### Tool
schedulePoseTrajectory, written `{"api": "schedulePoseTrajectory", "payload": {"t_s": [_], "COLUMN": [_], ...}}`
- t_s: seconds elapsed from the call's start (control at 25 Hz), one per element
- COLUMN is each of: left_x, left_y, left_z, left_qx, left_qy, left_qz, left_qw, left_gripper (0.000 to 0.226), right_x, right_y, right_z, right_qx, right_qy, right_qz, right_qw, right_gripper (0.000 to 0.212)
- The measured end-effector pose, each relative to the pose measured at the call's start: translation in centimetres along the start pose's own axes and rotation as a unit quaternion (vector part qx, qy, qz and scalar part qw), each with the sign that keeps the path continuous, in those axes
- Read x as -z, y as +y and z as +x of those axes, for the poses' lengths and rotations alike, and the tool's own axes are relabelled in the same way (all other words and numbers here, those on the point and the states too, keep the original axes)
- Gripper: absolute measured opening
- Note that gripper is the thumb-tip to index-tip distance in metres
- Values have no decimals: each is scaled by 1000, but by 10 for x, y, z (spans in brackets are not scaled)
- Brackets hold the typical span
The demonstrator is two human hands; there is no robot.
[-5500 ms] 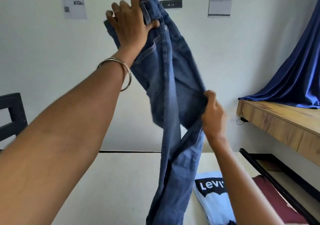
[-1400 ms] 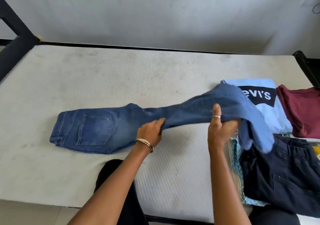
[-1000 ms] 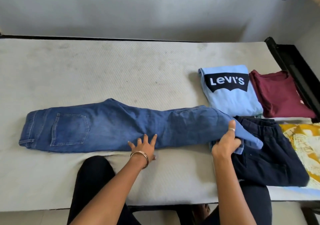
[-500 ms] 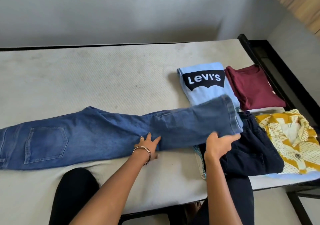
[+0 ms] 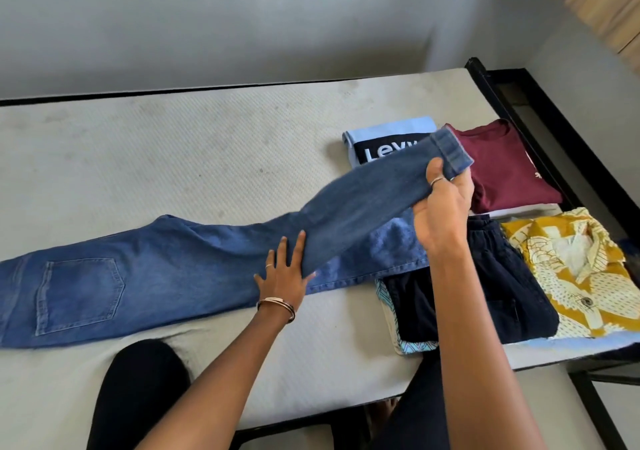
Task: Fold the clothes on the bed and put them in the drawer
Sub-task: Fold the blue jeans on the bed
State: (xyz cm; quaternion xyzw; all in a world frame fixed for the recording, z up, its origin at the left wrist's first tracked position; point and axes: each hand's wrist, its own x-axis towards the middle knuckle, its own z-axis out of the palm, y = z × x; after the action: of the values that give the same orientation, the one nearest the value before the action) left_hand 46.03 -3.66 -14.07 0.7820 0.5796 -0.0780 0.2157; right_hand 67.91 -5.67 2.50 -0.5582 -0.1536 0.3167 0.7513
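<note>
Head view: I'm looking down on the bed (image 5: 207,158), where the jeans (image 5: 145,269) lie stretched along the mattress, waist end at the left with a back pocket facing up. My left hand (image 5: 282,276) lies flat on the denim around the knee, fingers straight and spread, holding nothing. My right hand (image 5: 441,203) has its fingers and thumb curled round the leg end of the jeans near the cuff and holds that end up off the bed, above the folded clothes on the right. There a light blue shirt (image 5: 388,134) with a white-on-black logo lies beside a maroon shirt (image 5: 502,169). Nearer me dark trousers (image 5: 502,286) lie on a patterned cloth, just beside a yellow printed shirt (image 5: 571,269). A bangle (image 5: 277,304) circles my left wrist.
</note>
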Motion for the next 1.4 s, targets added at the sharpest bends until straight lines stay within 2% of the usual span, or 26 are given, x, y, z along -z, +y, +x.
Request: {"api": "schedulePoseTrajectory", "payload": {"t_s": [0.04,0.08,0.12,0.2,0.28,0.4,0.48,0.56,0.72,0.8,0.88,1.0,1.08,1.16,1.28,1.4], "left_x": [1,0,-3,-16,-34,-45,-43,-41,-40,-37,-35,-32,-30,-24,-19,-10], "left_y": [-1,-3,-6,-9,-15,-19,-20,-24,-35,-40,-43,-45,-47,-42,-29,-15], "left_z": [1,3,6,7,4,-1,-5,-7,-8,-7,-5,-2,3,8,16,25], "left_qx": [0,-7,-15,-15,-9,-10,4,18,27,25,12,1,5,13,27,36], "left_qy": [35,40,12,-102,-185,-164,-137,-107,-97,-123,-143,-164,-180,-213,-233,-235], "left_qz": [4,13,20,38,73,68,36,35,33,49,71,54,50,62,69,84], "left_qw": [999,999,1000,994,980,984,990,994,994,991,987,985,982,975,970,968], "left_gripper": [87,84,82,76,76,95,105,111,116,114,114,118,118,117,125,137], "right_x": [1,7,19,61,99,116,112,101,92,82,72,71,81,94,102,103], "right_y": [-5,-2,7,46,79,91,90,90,78,65,59,62,73,88,83,61], "right_z": [4,9,9,6,-10,-16,-17,-21,-3,4,3,0,-1,1,11,26], "right_qx": [-2,-3,-18,-97,-184,-183,-196,-225,-264,-247,-183,-81,-52,-40,-36,35], "right_qy": [2,23,59,160,243,312,326,301,271,247,224,189,213,277,300,257], "right_qz": [37,58,57,-26,-125,-196,-160,-140,-28,6,20,75,99,110,76,-7], "right_qw": [999,998,997,982,944,911,911,916,925,937,957,976,971,954,950,966], "right_gripper": [22,23,23,24,21,34,32,30,24,20,12,21,27,38,60,66]}}
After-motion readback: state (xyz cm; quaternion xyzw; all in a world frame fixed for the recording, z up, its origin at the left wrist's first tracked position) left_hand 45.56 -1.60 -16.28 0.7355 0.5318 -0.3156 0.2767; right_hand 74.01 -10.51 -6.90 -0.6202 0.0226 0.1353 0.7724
